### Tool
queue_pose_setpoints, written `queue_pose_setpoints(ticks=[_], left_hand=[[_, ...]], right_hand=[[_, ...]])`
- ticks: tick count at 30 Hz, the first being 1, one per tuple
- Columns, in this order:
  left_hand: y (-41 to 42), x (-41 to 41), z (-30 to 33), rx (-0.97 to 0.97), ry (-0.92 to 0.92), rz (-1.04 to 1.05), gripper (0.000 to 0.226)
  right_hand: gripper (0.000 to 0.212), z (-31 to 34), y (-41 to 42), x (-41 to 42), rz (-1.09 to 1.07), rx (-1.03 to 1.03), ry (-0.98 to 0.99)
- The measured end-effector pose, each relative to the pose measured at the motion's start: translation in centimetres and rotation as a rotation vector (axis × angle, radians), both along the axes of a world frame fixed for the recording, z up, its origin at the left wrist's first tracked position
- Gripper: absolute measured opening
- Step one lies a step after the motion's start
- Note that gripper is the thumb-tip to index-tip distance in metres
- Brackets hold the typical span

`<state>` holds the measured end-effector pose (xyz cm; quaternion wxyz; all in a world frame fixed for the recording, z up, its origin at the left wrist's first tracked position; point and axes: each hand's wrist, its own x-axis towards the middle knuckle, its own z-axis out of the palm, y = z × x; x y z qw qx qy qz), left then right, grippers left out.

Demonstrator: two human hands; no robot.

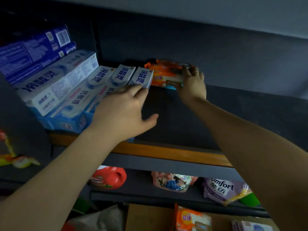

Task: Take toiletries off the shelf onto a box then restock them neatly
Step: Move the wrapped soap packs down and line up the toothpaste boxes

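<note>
Several white-and-blue toothpaste boxes (pixel 93 84) lie in a row and a stack on the dark shelf (pixel 175 114), at its left. My left hand (pixel 123 110) rests with straight fingers against the rightmost toothpaste box (pixel 143 77). Farther back on the shelf lies an orange wipes pack (pixel 163 75). My right hand (pixel 191 84) grips the pack's right end, thumb under its front edge. Below, a cardboard box (pixel 150 217) holds another orange wipes pack (pixel 191 219).
Dark blue boxes (pixel 33 52) are stacked at the upper left. The shelf has a wooden front edge (pixel 166 152). On the shelf below stand a red detergent bottle (pixel 110 178), a floral refill pouch (pixel 173 181) and a purple Comfort pouch (pixel 221 189).
</note>
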<state>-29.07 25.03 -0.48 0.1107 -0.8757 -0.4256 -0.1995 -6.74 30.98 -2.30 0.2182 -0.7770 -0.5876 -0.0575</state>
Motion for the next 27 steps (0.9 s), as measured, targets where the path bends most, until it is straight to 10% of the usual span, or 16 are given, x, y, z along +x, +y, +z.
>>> queue_pose_setpoints(ticks=[9, 16, 21, 27], left_hand=[[-0.6, 0.1, 0.8, -0.131, 0.035, 0.04, 0.077], [-0.9, 0.3, 1.5, -0.213, 0.059, 0.056, 0.063], [-4.4, 0.4, 2.4, -0.286, -0.315, -0.069, 0.068], [-9.7, 1.0, 3.0, -0.994, -0.885, -0.321, 0.054]], right_hand=[[0.04, 2.1, -0.5, -1.9, -0.01, -0.157, -0.176], [0.049, 4.6, -9.6, -2.7, -0.015, -0.21, 0.117], [0.031, 7.8, -19.5, -3.4, 0.077, -0.058, 0.437], [0.029, 6.9, -28.2, -3.6, 0.067, -0.1, 0.866]])
